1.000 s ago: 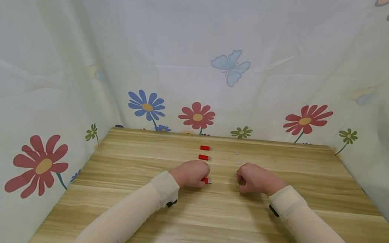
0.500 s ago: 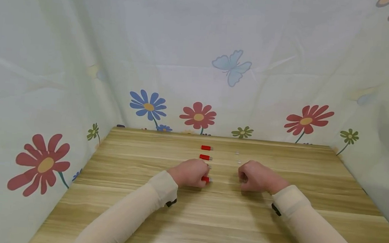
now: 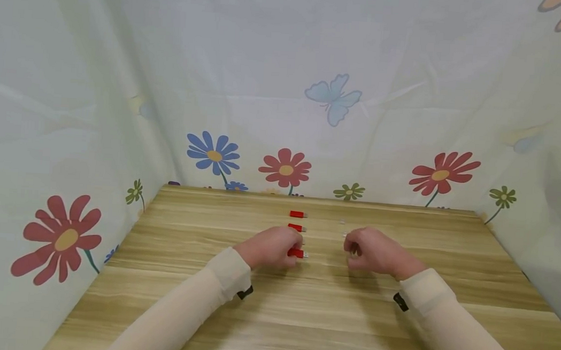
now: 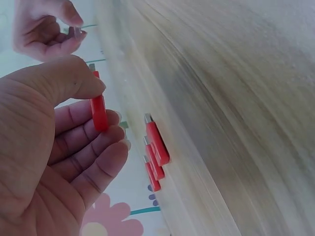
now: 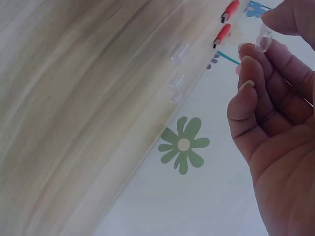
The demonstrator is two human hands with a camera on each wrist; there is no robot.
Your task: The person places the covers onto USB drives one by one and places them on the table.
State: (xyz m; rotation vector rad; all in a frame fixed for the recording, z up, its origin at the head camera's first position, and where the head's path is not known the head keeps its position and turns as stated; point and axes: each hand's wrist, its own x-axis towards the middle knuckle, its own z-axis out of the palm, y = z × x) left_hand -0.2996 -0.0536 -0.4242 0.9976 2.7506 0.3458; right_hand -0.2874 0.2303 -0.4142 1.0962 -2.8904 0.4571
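Left hand: a red USB stick [image 4: 99,110] is pinched by the left hand [image 3: 268,247] between thumb and fingers, above the surface [image 3: 271,319], its metal plug pointed toward the right hand [image 3: 378,250].
Right hand: a small clear cap [image 5: 264,43] is pinched between thumb and fingertip, well apart from the held stick.
Row of sticks: three red sticks [image 4: 158,145] are laid near the left hand.
Row of caps: three clear pieces [image 5: 176,81] are set out near the right hand.
Backdrop: the surface is bordered by a flower-printed sheet [image 3: 247,82].
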